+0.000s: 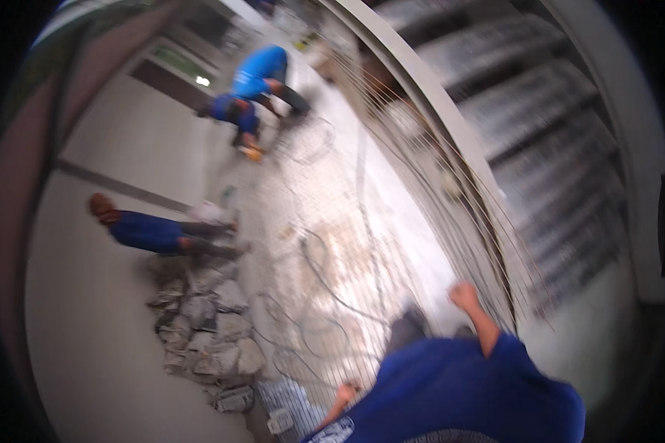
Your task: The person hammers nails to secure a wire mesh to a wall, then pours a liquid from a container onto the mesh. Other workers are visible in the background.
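My right hand (463, 296) hangs in front of my blue shirt, beside long thin rods (495, 244) and a pale floor strip (440, 277); its fingers look curled, but what they hold, if anything, is unclear. My left hand (345, 393) is low at my other side, over mesh flooring near pale, striped sheet material (288, 399); its fingers are smeared by blur. Dark cables or hoses (332, 284) snake across the dusty mesh (288, 192) ahead of my feet.
Two workers (255, 74) in blue bend down at the far end. Another person (146, 230) stands at the left, beside piled dusty sacks (214, 328) along the pale wall (89, 310). A pale beam (436, 111) and grey stacked or ribbed shapes (539, 170) line the right.
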A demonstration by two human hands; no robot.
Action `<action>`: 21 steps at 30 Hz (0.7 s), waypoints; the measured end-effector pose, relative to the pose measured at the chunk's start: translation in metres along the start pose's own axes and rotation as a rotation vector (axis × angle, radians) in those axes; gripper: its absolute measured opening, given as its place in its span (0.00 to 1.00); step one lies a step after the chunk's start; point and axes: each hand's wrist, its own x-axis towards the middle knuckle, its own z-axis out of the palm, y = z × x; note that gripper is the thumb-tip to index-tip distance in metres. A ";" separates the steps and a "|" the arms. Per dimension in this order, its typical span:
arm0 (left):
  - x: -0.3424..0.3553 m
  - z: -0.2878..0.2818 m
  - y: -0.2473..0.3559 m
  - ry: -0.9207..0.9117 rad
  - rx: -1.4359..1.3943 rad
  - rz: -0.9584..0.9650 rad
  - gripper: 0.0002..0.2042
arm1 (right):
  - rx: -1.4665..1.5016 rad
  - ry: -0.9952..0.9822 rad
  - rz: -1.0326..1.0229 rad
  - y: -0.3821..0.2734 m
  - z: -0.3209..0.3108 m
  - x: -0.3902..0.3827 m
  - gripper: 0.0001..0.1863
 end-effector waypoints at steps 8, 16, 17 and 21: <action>0.089 -0.164 -0.038 0.336 -1.156 -0.201 0.16 | -0.077 0.087 0.257 -0.061 -0.085 0.044 0.10; 0.241 -0.500 -0.056 0.647 -0.710 0.021 0.15 | 0.157 0.219 0.481 -0.140 -0.140 0.117 0.10; 0.256 -0.539 -0.048 0.672 -0.708 0.073 0.15 | 0.117 0.246 0.409 -0.151 -0.138 0.133 0.10; 0.299 -0.646 0.000 0.620 -0.672 0.163 0.15 | 0.237 0.288 0.276 -0.172 -0.131 0.243 0.09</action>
